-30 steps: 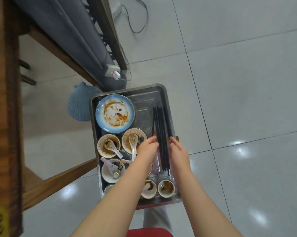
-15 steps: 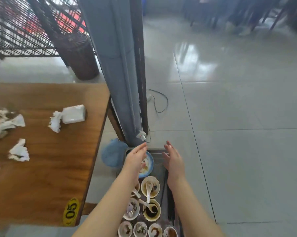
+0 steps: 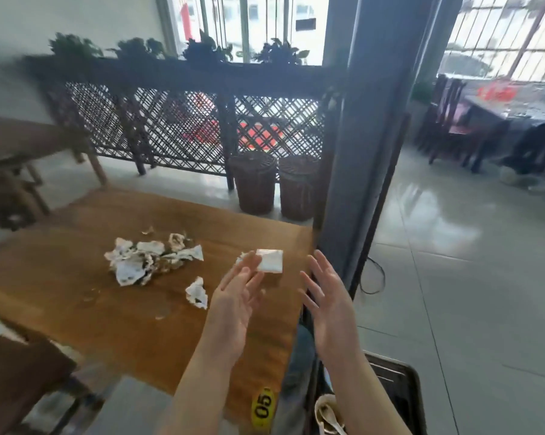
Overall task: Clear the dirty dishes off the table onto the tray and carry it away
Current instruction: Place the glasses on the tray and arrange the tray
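Note:
The metal tray lies low at the bottom right, below the table's right edge, mostly cut off. A dirty bowl with a white spoon shows in it. My left hand is raised over the wooden table, fingers straight, holding nothing. My right hand is raised beside it near the table's right edge, fingers spread and empty. The hands face each other, apart. On the table lie crumpled dirty napkins, one smaller crumpled napkin and a white tissue pack.
A grey pillar stands just past the table's right corner, with a cable on the floor. Two wicker bins stand by a lattice fence. A bench is at the lower left. A yellow "05" tag marks the table edge. Tiled floor extends right.
The view has swung up from the tray to the table and room. Both hands have lifted off the tray and now hover open over the table's right end.

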A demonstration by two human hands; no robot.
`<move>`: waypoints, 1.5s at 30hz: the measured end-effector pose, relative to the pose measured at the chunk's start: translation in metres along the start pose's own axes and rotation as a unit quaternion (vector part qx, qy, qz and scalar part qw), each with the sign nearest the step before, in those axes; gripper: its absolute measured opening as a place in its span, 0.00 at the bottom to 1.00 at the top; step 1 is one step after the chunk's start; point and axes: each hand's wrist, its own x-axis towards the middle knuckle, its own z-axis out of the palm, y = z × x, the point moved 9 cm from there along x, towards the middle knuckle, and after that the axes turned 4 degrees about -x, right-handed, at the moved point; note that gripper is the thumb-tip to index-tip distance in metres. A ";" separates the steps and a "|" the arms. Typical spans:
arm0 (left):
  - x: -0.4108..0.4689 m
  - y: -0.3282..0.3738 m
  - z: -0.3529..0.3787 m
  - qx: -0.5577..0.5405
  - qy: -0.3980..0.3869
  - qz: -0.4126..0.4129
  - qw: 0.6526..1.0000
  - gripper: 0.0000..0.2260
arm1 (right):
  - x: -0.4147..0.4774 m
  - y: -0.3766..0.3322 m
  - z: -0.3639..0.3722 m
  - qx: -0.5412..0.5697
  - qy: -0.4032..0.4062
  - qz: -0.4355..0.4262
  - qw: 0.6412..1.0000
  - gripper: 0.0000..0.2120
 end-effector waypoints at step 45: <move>0.121 0.198 -0.346 -0.027 0.195 0.057 0.979 0.12 | 0.121 0.149 0.366 0.005 -0.107 0.079 0.991 0.20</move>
